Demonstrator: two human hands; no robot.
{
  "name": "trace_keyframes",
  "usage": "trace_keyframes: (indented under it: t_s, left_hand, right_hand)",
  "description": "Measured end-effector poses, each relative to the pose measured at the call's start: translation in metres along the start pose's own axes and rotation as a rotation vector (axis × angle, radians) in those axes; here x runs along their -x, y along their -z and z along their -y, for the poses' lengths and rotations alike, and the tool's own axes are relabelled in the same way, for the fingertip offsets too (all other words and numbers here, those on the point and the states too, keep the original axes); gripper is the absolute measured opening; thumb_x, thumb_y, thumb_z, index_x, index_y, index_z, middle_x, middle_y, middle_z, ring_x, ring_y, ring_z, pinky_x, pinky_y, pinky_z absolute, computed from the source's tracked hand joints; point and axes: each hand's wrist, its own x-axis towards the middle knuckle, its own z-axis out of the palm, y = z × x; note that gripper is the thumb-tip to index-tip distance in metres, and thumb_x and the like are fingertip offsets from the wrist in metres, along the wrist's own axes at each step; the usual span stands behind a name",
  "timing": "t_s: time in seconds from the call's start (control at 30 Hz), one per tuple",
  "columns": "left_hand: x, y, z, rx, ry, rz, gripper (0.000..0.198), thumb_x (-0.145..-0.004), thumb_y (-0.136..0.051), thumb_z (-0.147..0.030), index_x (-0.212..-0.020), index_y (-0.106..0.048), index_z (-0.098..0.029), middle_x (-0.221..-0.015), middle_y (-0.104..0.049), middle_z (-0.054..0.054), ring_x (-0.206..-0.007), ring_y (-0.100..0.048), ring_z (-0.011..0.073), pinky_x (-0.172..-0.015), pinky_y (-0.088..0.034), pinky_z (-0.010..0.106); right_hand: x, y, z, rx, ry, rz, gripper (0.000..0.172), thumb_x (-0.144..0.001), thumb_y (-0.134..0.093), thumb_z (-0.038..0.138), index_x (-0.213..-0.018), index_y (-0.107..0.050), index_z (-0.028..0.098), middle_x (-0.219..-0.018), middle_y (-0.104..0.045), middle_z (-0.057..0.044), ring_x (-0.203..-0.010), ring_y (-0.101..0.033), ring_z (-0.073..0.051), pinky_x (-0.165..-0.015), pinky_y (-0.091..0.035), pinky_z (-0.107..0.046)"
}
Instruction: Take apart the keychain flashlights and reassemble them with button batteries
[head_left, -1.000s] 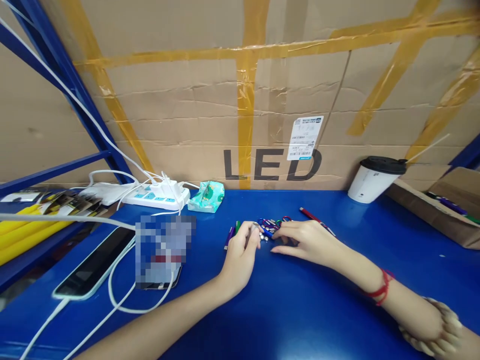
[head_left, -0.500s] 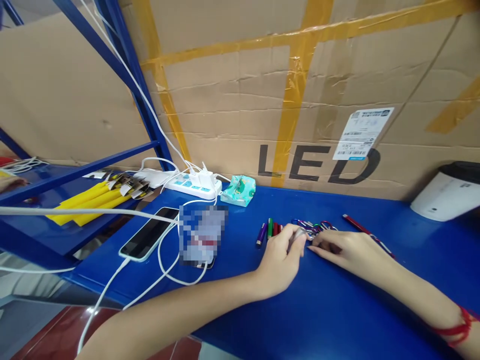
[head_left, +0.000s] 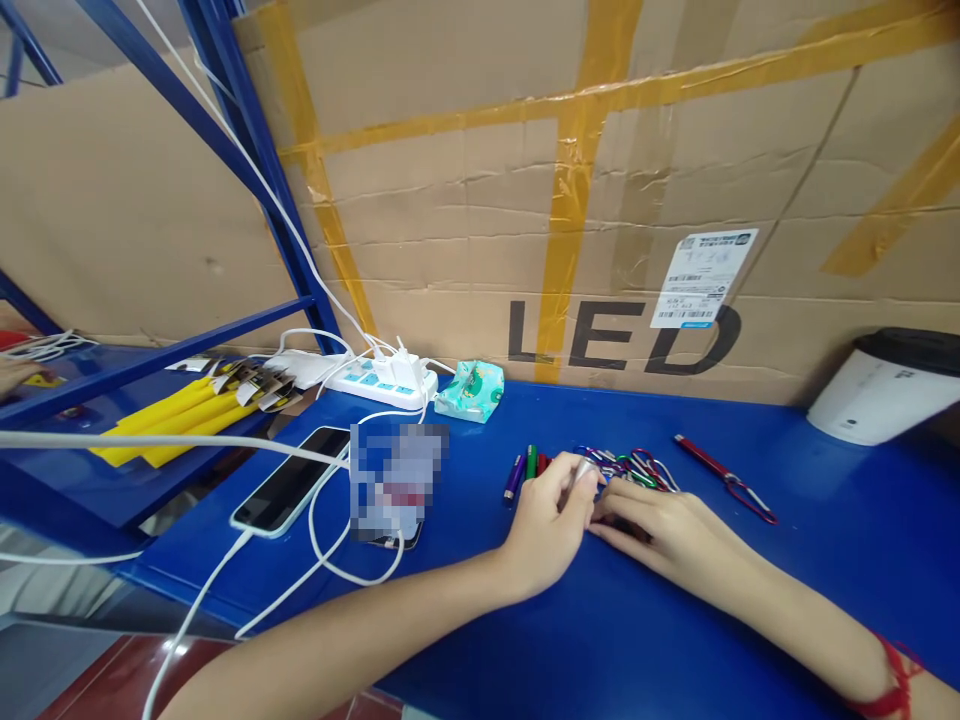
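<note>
My left hand (head_left: 551,530) is closed around a small silver tube (head_left: 586,472), its end showing between thumb and fingers. Close beside it, my right hand (head_left: 667,525) has its fingers bent together at the tube's lower end; what they pinch, if anything, is hidden. Just left of my left hand lie a purple tube (head_left: 514,479), a green tube (head_left: 531,461) and a red one (head_left: 544,465) partly covered by my fingers. Behind my hands is a pile of coloured carabiners (head_left: 637,467). Further right lies a red tube (head_left: 705,456) with a carabiner (head_left: 752,498) attached.
On the blue table (head_left: 480,640) are a phone (head_left: 292,482), a pixelated phone-like object (head_left: 401,485), white cables and a power strip (head_left: 382,382). A tissue pack (head_left: 471,391) and a white cup (head_left: 877,390) stand before the cardboard (head_left: 450,230). Yellow packages (head_left: 172,420) lie left.
The view has shifted slightly, so most things sit a little lower and further left. My left hand still grips the silver tube, and my right hand stays close beside it.
</note>
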Motion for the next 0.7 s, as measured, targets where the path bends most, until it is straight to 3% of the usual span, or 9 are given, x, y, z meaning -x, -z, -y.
trace_keyframes:
  t_s: [0.13, 0.23, 0.5, 0.7]
  left_hand:
    - [0.0026, 0.0011, 0.0009, -0.001, -0.001, 0.073, 0.026, -0.092, -0.04, -0.035, -0.075, -0.044, -0.016, -0.053, -0.039, -0.005, -0.049, -0.036, 0.0078, -0.049, -0.028, 0.02]
    - [0.0031, 0.0004, 0.001, 0.046, 0.017, 0.062, 0.027, -0.092, -0.041, -0.038, -0.076, -0.044, -0.016, -0.051, -0.036, -0.006, -0.046, -0.033, 0.0068, -0.046, -0.026, 0.019]
    - [-0.0025, -0.0004, 0.0052, 0.24, 0.17, 0.022, 0.029, -0.089, -0.044, -0.045, -0.082, -0.048, -0.017, -0.045, -0.024, -0.011, -0.036, -0.019, 0.0046, -0.035, -0.019, 0.016]
    - [-0.0029, -0.0007, 0.0039, 0.16, 0.184, 0.012, 0.03, -0.088, -0.045, -0.046, -0.082, -0.05, -0.017, -0.044, -0.03, -0.009, -0.038, -0.028, 0.0059, -0.038, -0.024, 0.016]
  right_hand:
    - [-0.0008, 0.0003, 0.0062, 0.026, -0.038, -0.032, 0.032, -0.096, -0.034, 0.034, -0.083, -0.058, 0.018, -0.077, -0.061, -0.004, -0.06, -0.061, -0.016, -0.048, -0.045, -0.024]
    - [-0.0015, 0.0003, 0.0068, 0.037, -0.128, -0.047, 0.025, -0.093, -0.041, 0.034, -0.082, -0.058, 0.019, -0.072, -0.061, -0.002, -0.058, -0.06, -0.016, -0.043, -0.039, -0.023]
    - [-0.002, -0.0013, 0.0008, -0.068, -0.226, -0.046, 0.018, -0.087, -0.058, 0.038, -0.081, -0.064, 0.022, -0.076, -0.066, 0.001, -0.067, -0.063, -0.015, -0.053, -0.042, -0.021]
    - [-0.0014, -0.0003, 0.0049, -0.077, -0.174, -0.09, 0.022, -0.09, -0.054, 0.035, -0.078, -0.066, 0.021, -0.076, -0.066, 0.001, -0.069, -0.063, -0.013, -0.055, -0.043, -0.02]
